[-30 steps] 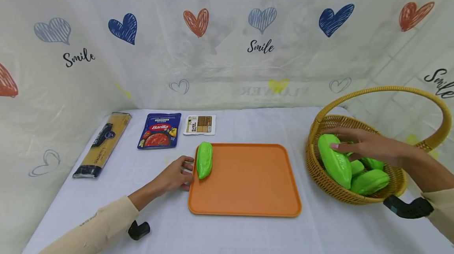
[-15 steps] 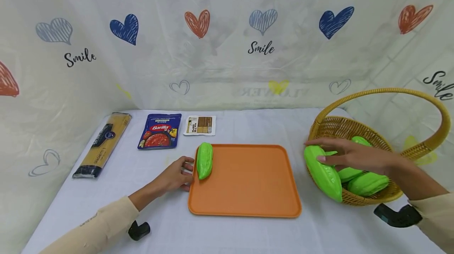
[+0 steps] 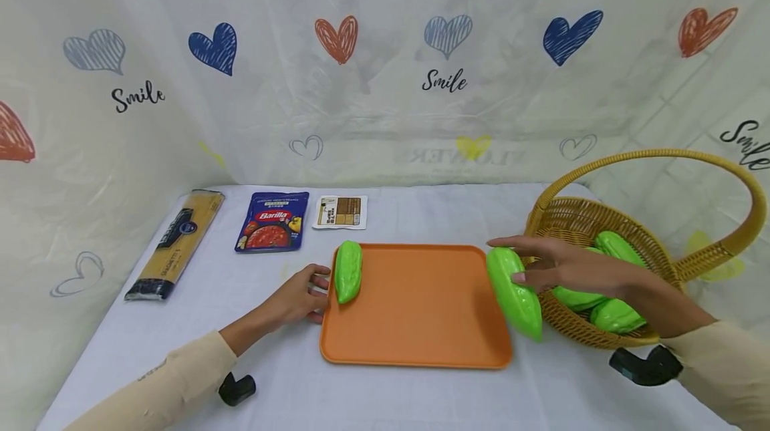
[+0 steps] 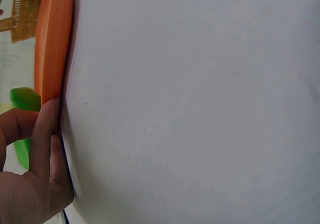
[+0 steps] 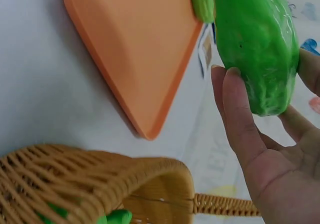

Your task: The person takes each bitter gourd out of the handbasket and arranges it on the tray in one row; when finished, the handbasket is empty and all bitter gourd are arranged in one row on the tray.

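Note:
My right hand [image 3: 571, 269] grips the upper end of a shiny green bitter melon [image 3: 514, 292], fingers on one side and thumb on the other. The melon hangs tilted over the right edge of the orange tray [image 3: 421, 311]. In the right wrist view the melon [image 5: 257, 44] sits between thumb and fingertips. My left hand [image 3: 301, 296] holds the tray's left rim, its fingers bent at the edge in the left wrist view. Another bitter melon [image 3: 347, 272] lies on the tray near its upper left corner, beside that hand.
A wicker basket [image 3: 571, 217] with a tall handle stands at the right, with several bitter melons [image 3: 616, 316] inside. Behind the tray lie a blue Barilla pouch [image 3: 272, 222] and a small white packet [image 3: 339, 212]. A spaghetti pack [image 3: 174, 244] lies at the far left.
The right hand has lifted the bitter melon out of the basket and carried it left to the tray's right edge. The left hand stays at the tray.

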A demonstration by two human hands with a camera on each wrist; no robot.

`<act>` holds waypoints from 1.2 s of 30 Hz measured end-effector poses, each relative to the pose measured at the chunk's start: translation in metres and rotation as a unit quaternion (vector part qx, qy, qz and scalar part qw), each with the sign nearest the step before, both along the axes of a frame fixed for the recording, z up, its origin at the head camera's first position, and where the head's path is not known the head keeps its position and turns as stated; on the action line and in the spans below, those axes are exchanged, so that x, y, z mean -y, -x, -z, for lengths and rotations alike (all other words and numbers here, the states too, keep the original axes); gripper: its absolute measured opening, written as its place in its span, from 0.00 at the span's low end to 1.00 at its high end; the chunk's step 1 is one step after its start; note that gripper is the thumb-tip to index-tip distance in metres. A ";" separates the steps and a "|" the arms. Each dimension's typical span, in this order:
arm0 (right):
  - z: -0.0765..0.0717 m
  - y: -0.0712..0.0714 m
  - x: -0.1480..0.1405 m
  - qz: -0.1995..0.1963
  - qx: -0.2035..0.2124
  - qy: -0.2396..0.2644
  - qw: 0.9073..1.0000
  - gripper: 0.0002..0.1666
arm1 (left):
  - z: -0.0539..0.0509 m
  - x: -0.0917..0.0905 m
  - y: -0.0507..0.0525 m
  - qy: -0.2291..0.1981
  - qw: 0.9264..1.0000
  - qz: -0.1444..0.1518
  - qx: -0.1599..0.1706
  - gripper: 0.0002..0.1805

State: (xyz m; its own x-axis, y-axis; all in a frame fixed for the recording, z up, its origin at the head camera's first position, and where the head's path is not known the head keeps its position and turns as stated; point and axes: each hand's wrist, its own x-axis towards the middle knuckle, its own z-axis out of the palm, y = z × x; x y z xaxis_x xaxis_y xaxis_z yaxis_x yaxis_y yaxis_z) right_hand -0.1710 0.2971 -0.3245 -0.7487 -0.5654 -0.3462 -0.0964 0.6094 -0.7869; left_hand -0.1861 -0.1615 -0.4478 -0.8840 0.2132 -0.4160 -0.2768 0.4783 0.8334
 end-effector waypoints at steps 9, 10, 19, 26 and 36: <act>0.012 0.005 0.020 0.024 0.008 0.020 0.999 0.41 | 0.001 -0.001 0.002 -0.008 1.000 0.000 -0.002 0.36; 0.013 0.007 0.022 0.029 0.010 0.022 0.999 0.41 | 0.001 0.000 0.002 -0.008 1.000 0.001 -0.003 0.36; 0.026 0.013 0.041 0.058 0.023 0.049 0.997 0.39 | 0.000 -0.001 0.002 -0.012 1.000 0.003 -0.005 0.36; 0.037 0.016 0.056 0.077 0.026 0.074 0.994 0.41 | 0.000 -0.001 0.000 -0.015 1.000 0.008 -0.008 0.36; 0.050 0.022 0.080 0.091 0.033 0.097 0.991 0.42 | 0.003 0.000 0.001 -0.009 1.000 -0.004 -0.004 0.36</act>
State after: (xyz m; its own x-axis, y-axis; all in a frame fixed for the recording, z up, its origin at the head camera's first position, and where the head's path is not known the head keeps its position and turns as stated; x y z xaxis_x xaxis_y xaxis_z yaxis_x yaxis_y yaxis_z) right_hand -0.1931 0.2167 -0.3749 -0.8241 -0.4834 -0.2954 0.0567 0.4483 -0.8921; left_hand -0.1870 -0.1618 -0.4505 -0.8887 0.2132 -0.4058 -0.2746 0.4613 0.8437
